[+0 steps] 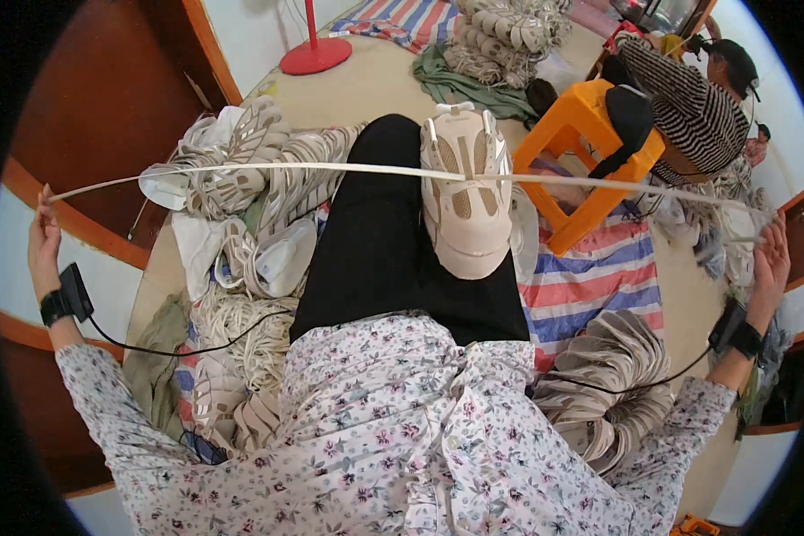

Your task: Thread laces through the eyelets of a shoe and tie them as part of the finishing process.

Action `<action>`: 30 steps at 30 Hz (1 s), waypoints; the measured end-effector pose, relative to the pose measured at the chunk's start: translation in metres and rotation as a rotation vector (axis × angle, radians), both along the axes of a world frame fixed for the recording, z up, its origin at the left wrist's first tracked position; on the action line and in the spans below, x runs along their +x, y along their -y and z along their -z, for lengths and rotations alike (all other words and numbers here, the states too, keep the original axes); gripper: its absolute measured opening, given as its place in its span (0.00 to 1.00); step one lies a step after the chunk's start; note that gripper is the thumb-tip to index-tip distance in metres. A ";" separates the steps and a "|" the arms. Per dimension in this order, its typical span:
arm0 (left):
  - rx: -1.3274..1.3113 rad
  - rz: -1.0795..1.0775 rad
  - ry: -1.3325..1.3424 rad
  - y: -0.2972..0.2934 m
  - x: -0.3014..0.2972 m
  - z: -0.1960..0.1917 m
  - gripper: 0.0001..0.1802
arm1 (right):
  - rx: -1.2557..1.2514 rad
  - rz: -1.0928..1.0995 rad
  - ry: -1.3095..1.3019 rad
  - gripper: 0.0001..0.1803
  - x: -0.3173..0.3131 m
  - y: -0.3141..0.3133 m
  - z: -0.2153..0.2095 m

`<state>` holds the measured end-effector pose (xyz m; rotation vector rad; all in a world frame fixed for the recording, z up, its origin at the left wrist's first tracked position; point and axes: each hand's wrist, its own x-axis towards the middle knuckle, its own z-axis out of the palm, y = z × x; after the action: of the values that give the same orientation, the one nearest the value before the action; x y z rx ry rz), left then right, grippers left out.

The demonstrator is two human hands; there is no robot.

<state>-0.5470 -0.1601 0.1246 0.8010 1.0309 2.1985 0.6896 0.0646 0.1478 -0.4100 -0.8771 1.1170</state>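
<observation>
The person sits with a beige shoe upper (465,201) resting on the lap, and a long flat cream lace (268,168) runs through its top eyelets, stretched out far to either side of the shoe. The left hand (43,239) pinches the lace end well out to the left of the shoe; the right hand (771,259) is closed around the other end well out to the right. Both arms are spread wide and the lace is taut. If one hand pulls harder than the other, the lace could slide through the eyelets and end up uneven, or slip out of one side altogether. The shoe only rests on the knee, so a sharp tug could tip it into the pile of unlaced uppers (241,188) just left of it. The orange plastic stool (572,134) stands close behind the shoe on its right, where the lace could snag.
</observation>
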 end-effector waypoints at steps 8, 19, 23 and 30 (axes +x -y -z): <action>0.001 -0.021 -0.516 -0.054 -0.015 -0.031 0.23 | 0.131 0.550 0.548 0.19 0.155 0.121 -0.055; -0.016 0.020 -0.311 -0.177 0.103 -0.028 0.19 | 0.304 0.837 0.345 0.17 0.266 0.276 -0.094; -0.001 0.031 -0.586 -0.199 0.232 -0.026 0.09 | 0.149 1.090 0.020 0.17 0.217 0.276 -0.098; -0.012 0.724 -0.494 -0.205 0.501 -0.004 0.15 | -0.071 0.501 1.001 0.07 -0.149 0.131 -0.029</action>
<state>-0.0458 0.0446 0.1283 1.4829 0.7837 1.4053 0.5406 -0.0665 0.1768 -1.2294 -1.4851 0.4262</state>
